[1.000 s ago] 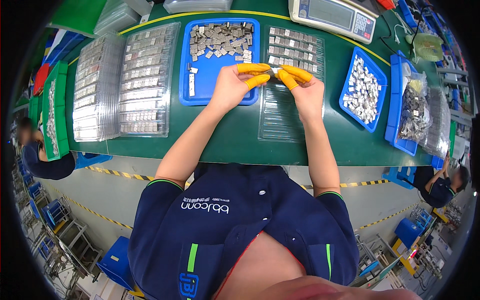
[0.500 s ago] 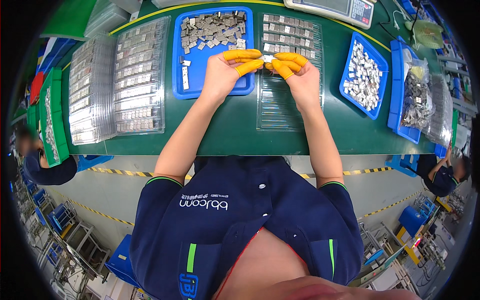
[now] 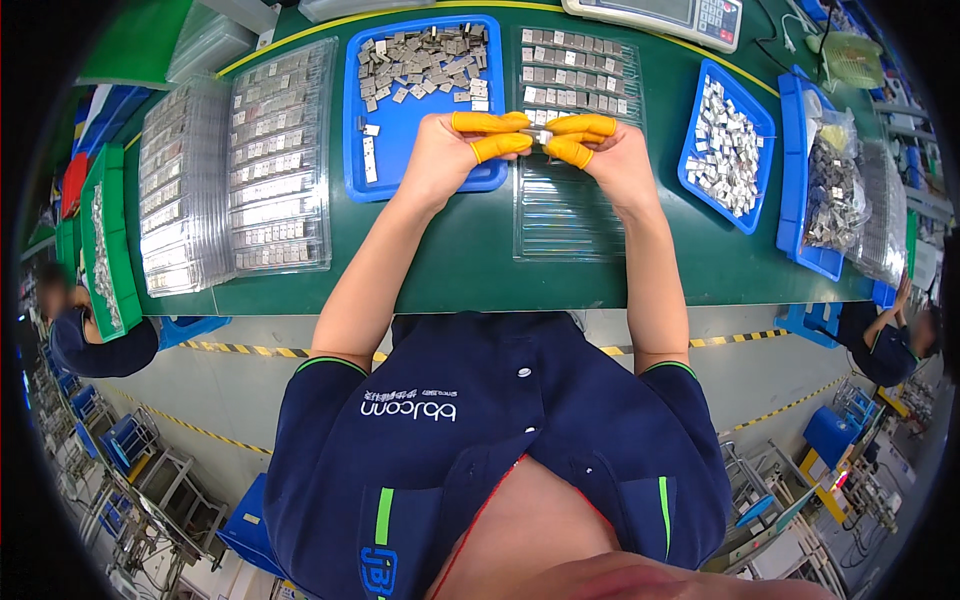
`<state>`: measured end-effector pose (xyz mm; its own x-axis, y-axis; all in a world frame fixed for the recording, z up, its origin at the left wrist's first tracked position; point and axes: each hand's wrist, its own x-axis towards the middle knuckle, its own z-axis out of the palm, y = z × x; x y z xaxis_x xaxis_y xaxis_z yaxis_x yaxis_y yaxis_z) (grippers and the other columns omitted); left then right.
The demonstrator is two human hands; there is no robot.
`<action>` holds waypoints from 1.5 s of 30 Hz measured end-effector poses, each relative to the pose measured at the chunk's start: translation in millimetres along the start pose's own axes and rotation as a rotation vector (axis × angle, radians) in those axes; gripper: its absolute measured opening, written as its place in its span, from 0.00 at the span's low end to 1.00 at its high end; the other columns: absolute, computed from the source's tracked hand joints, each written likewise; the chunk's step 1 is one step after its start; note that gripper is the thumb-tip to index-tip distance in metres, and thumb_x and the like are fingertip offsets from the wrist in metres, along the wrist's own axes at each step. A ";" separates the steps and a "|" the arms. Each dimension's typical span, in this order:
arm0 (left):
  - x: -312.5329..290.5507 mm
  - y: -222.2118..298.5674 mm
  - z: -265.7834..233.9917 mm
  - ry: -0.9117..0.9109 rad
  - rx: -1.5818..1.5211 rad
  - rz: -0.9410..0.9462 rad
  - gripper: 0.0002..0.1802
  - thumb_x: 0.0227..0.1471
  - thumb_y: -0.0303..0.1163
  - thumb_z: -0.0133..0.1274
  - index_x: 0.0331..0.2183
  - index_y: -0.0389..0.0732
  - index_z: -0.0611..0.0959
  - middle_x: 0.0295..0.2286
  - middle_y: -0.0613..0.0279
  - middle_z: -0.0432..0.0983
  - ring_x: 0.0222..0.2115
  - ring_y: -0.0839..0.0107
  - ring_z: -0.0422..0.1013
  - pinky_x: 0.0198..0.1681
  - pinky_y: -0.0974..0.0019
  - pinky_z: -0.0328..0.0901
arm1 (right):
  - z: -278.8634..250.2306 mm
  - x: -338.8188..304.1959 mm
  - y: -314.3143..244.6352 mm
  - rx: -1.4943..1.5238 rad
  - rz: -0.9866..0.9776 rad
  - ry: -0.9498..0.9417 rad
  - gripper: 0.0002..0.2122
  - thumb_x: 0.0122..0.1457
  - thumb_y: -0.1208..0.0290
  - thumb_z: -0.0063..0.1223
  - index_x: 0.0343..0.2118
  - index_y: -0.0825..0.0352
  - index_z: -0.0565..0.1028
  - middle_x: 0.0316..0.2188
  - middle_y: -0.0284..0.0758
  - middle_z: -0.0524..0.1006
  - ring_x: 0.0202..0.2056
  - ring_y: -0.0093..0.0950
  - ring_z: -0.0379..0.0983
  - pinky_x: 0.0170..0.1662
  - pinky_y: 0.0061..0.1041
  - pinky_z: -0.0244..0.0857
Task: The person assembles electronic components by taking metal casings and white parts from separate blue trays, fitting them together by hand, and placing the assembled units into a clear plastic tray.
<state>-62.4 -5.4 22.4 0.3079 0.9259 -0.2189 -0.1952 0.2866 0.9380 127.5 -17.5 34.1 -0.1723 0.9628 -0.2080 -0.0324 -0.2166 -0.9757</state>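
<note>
Both hands wear yellow finger cots and meet over the clear plastic tray (image 3: 570,225). Pinched between their fingertips is a small metal part (image 3: 541,137), mostly hidden by the fingers. My left hand (image 3: 470,150) grips its left side, above the right edge of the blue tray (image 3: 420,125); my right hand (image 3: 598,150) grips the other side. Rows of small grey and white metal parts (image 3: 575,80) fill the clear tray's far half. Loose grey metal parts (image 3: 420,60) are heaped at the back of the blue tray, and a short line of white-faced ones (image 3: 370,158) lies at its left.
Stacked clear trays of parts (image 3: 280,160) stand at left, beside a green bin (image 3: 110,245). At right are a tilted blue tray of white parts (image 3: 728,150) and a blue bin with bagged parts (image 3: 835,195). A scale (image 3: 670,15) sits behind. Co-workers sit at both sides.
The hands have shifted slightly toward me, and my right hand has turned a little, its wrist moving rightward. The small part remains between the fingertips.
</note>
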 end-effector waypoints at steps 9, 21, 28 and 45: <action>-5.0 4.6 3.5 -0.156 -0.045 -0.086 0.12 0.42 0.21 0.54 0.33 0.28 0.77 0.27 0.52 0.75 0.27 0.70 0.73 0.33 0.74 0.68 | -2.4 -6.6 16.6 0.173 0.079 -0.066 0.09 0.45 0.80 0.56 0.31 0.74 0.74 0.29 0.35 0.75 0.31 0.21 0.71 0.37 0.16 0.65; -12.4 13.9 -23.9 0.276 0.411 0.290 0.14 0.42 0.25 0.56 0.36 0.37 0.79 0.34 0.60 0.75 0.33 0.75 0.71 0.39 0.75 0.65 | -52.7 -11.4 14.3 -1.262 -0.528 0.672 0.08 0.37 0.73 0.61 0.23 0.67 0.78 0.23 0.38 0.75 0.32 0.32 0.69 0.43 0.30 0.59; -48.1 22.4 -70.8 0.644 0.840 0.471 0.11 0.41 0.23 0.54 0.33 0.41 0.81 0.34 0.58 0.74 0.37 0.69 0.70 0.42 0.71 0.61 | -54.8 -13.3 21.5 -1.409 -0.491 0.593 0.06 0.37 0.76 0.58 0.22 0.68 0.77 0.23 0.39 0.74 0.34 0.32 0.68 0.49 0.33 0.53; -30.1 22.1 -81.3 0.539 1.755 0.457 0.10 0.35 0.29 0.55 0.27 0.39 0.80 0.27 0.58 0.67 0.32 0.61 0.63 0.35 0.62 0.59 | -152.7 -52.2 15.4 -1.358 0.040 0.794 0.18 0.40 0.72 0.58 0.37 0.70 0.73 0.31 0.46 0.73 0.34 0.40 0.70 0.38 0.32 0.63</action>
<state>-151.7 -6.9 27.8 0.1615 0.9153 0.3691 0.9812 -0.1890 0.0394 286.4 -46.4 19.5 0.4034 0.8905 0.2106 0.9084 -0.3621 -0.2089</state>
